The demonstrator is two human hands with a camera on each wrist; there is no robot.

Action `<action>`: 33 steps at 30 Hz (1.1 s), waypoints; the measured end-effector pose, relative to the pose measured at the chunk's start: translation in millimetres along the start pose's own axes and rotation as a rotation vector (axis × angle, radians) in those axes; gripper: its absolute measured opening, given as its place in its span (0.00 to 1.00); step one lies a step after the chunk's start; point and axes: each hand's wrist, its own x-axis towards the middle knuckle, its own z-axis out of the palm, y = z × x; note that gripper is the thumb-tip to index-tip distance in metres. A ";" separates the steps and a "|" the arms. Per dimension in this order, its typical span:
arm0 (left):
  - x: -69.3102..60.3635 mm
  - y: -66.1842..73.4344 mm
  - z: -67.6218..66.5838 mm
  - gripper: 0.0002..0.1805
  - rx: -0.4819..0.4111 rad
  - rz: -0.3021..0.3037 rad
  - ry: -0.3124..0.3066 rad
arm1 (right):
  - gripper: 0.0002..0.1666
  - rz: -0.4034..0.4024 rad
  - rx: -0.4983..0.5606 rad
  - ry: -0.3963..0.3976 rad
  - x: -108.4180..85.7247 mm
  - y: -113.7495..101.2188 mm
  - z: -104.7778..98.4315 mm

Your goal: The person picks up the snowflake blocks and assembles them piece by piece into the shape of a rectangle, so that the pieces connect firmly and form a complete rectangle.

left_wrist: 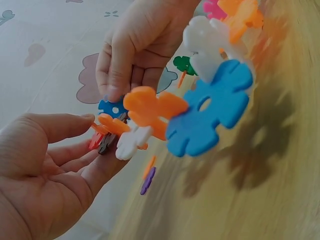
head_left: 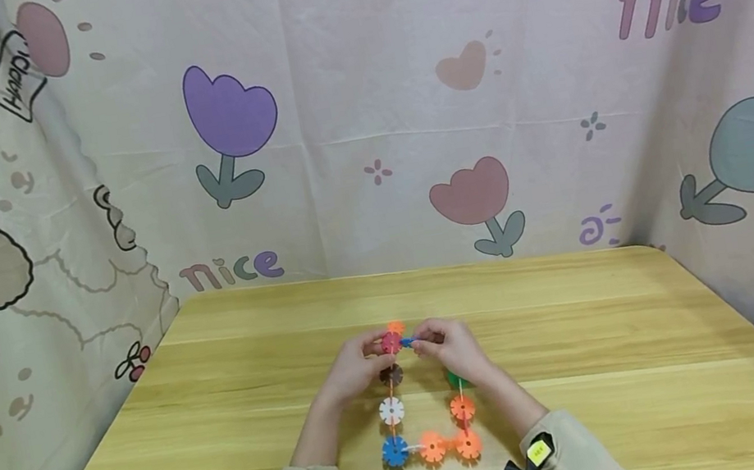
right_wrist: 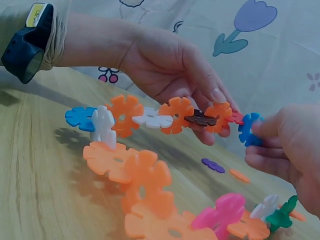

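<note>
A chain of slotted plastic snowflake discs bends in a U on the table, with a blue disc at one corner and an orange disc at the other. Near the far end of its left side, my left hand grips the chain by the red disc and the orange disc beside it. Between thumb and fingers, my right hand pinches another blue disc, edge against the red one. Whether their slots are joined, I cannot tell. A green disc ends the right side, partly behind my right wrist in the head view.
On the wooden table beyond the chain lie a loose purple disc and an orange disc. A printed curtain hangs along the back and sides. Each wrist carries a black camera, one of them on the right sleeve.
</note>
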 end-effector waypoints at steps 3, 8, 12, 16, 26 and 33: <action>1.9 -4.2 -0.2 0.27 -0.002 -0.001 -0.002 | 0.07 0.003 0.036 -0.020 0.2 1.6 -0.6; 1.5 -1.6 -0.4 0.27 0.016 0.001 -0.013 | 0.12 0.078 0.198 -0.059 2.0 4.3 -3.5; 0.6 0.9 -0.3 0.26 0.012 0.009 -0.023 | 0.14 0.104 0.207 -0.108 2.2 4.1 -7.3; -0.9 2.8 -0.2 0.25 -0.003 0.016 -0.030 | 0.15 0.102 0.173 -0.166 1.6 1.3 -10.3; -1.8 2.9 -0.1 0.25 -0.023 0.019 -0.048 | 0.15 0.173 0.235 -0.154 0.6 -4.2 -10.1; -0.9 -0.1 -0.2 0.24 -0.017 0.042 -0.107 | 0.12 0.172 0.229 -0.128 0.3 -7.5 -8.0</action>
